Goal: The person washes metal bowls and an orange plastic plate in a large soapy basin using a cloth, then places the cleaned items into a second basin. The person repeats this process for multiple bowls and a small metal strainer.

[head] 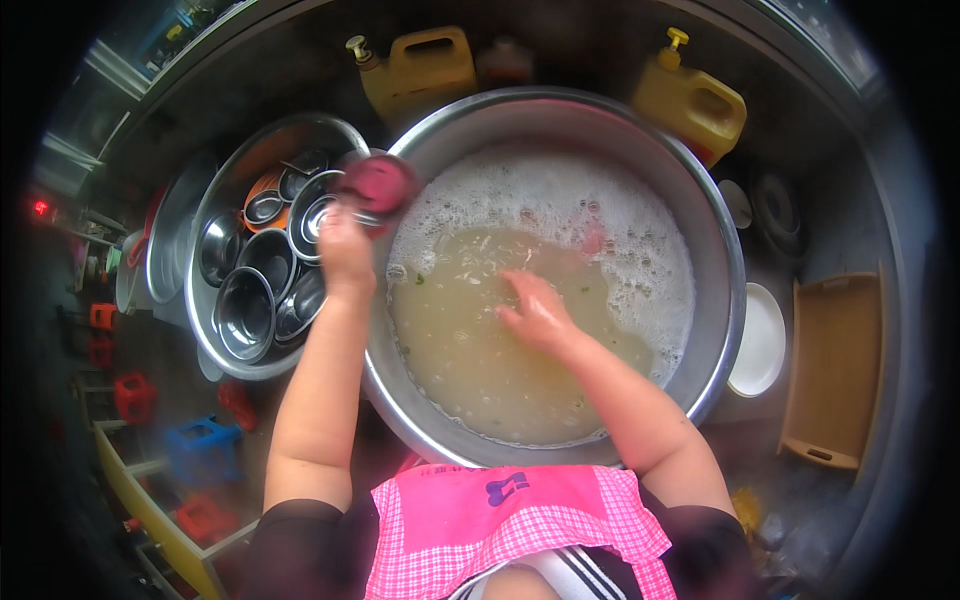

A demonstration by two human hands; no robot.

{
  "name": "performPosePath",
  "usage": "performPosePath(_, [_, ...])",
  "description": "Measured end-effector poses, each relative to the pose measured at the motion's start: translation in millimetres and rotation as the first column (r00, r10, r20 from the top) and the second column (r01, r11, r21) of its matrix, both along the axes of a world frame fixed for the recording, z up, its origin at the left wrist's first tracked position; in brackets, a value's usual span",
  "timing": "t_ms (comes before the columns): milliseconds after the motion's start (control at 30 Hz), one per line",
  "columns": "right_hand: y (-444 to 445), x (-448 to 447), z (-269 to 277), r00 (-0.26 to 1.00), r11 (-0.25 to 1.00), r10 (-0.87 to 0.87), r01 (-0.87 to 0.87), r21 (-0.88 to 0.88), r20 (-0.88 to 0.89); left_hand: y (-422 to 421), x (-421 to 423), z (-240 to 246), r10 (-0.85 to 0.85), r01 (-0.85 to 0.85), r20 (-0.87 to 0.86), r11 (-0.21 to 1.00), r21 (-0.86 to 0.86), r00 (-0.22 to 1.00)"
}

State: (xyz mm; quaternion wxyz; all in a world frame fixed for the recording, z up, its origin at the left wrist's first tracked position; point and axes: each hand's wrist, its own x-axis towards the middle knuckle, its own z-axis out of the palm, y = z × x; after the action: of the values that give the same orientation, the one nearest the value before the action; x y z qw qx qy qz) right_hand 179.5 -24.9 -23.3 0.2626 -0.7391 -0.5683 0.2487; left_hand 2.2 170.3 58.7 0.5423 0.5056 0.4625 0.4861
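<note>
My left hand (346,251) is over the right rim of a smaller metal basin (196,300), gripping a motion-blurred dark-red round vessel (380,184). It looks like a small bowl, though the blur hides its exact shape. Steel bowls (246,313) lie heaped in that basin, with an orange item (268,182) among them. In front of me stands a large metal basin (724,300) of cloudy, foamy water (480,375). My right hand (536,309) is at the water's surface, fingers apart and nothing visible in them. A pinkish patch (592,238) shows through the foam; what it is I cannot tell.
Two yellow pump jugs (431,71) (691,105) stand behind the large basin. At right are a white oval plate (757,341) and a brown tray (832,367). On the left are another metal basin (174,240), a blue stool (202,448) and red stools (135,397).
</note>
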Motion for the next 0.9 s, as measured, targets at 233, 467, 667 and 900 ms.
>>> performPosePath(233, [-19.1,-27.1,-5.0,0.889,0.908,0.405,-0.362,-0.213,0.214,-34.6,13.1,-38.1,-0.533,0.453,-0.212,0.829,-0.328,0.819])
performPosePath(467, [-19.2,-38.0,-16.2,0.874,0.860,0.457,-0.385,-0.335,0.166,-83.5,41.1,-68.7,-0.601,0.601,-0.651,0.326,-0.729,-0.464])
performPosePath(667, [-8.4,-5.8,17.5,0.923,0.862,0.298,-0.370,0.346,0.244,-87.0,17.2,-49.4,-0.800,0.850,-0.583,0.400,-0.344,0.141])
performPosePath(900, [-1.7,7.0,26.6,0.991,0.831,0.083,-0.129,0.541,0.109,-98.9,9.8,-22.5,-0.270,0.807,-0.884,0.563,0.177,0.382])
